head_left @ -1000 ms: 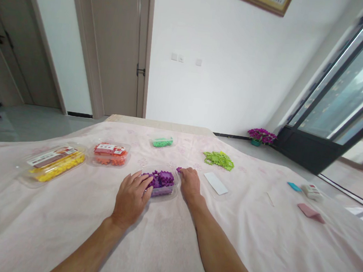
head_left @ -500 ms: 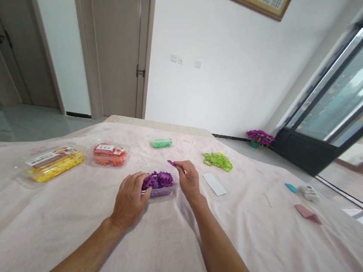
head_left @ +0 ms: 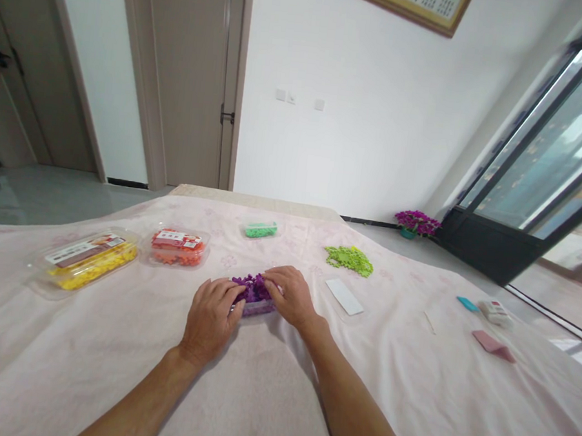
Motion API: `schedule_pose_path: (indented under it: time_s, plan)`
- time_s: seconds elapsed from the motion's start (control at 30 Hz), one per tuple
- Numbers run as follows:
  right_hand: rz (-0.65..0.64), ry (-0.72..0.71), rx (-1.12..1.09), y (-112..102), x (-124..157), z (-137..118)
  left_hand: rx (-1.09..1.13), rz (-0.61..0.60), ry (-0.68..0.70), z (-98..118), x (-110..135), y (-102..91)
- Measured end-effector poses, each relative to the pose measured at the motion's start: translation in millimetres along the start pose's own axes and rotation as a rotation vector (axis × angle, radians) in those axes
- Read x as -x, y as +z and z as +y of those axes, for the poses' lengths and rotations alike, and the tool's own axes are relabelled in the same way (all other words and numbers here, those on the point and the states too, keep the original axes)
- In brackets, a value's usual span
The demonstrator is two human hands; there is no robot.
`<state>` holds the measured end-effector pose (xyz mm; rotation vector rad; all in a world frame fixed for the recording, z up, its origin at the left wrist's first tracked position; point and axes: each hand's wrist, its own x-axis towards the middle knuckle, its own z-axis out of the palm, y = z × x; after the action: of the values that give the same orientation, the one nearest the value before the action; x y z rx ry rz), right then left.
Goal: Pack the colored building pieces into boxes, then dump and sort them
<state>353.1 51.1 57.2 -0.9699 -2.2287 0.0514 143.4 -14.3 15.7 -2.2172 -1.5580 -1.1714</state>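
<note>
A clear plastic box (head_left: 256, 309) stands on the cloth in front of me, filled with small purple pieces (head_left: 249, 288). Round its left end curl the fingers of my left hand (head_left: 212, 312), with the thumb at the front wall. My right hand (head_left: 290, 294) lies over the right end of the box, its bent fingertips down among the purple pieces. What exactly sits between those fingertips is hidden.
Left stand boxes of yellow pieces (head_left: 91, 268) and orange pieces (head_left: 177, 249); beyond is a green-filled box (head_left: 260, 229). To the right lie lime-green pieces (head_left: 349, 259), a white rectangular lid or card (head_left: 344, 296), a pink cloth (head_left: 492, 345) and a white packet (head_left: 494, 311).
My right hand has moved left and down, from holding a thin purple piece above the box to touching the pieces inside. My left hand has stayed at the box.
</note>
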Motion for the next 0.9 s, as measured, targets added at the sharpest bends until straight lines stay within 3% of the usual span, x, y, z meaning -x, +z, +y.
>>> schedule_pose_path:
  time_s: [0.13,0.27,0.37,0.5,0.6,0.7,0.9]
  plan:
    - [-0.140,0.009,0.020,1.7,-1.1,-2.3,-0.042,-0.018,0.005,1.1,-0.2,-0.7]
    - [-0.035,0.124,-0.078,3.0,-1.0,12.9,-0.076,-0.036,-0.009,1.9,0.0,-0.2]
    - [-0.035,0.321,-0.046,-9.0,2.0,37.3,-0.061,-0.029,-0.002,-1.6,1.3,3.2]
    - [-0.184,0.685,0.225,-37.2,17.2,72.2,0.030,0.021,0.027,-9.2,4.2,11.8]
    - [-0.322,0.874,0.434,-51.1,32.2,89.5,0.113,0.067,0.005,-12.1,6.0,17.2]
    - [-0.413,0.923,0.505,-53.6,39.9,94.5,0.174,0.097,-0.072,-13.1,7.0,19.3]
    - [-0.417,0.850,0.581,-44.2,35.6,82.1,0.329,0.105,-0.317,-18.3,7.3,19.2]
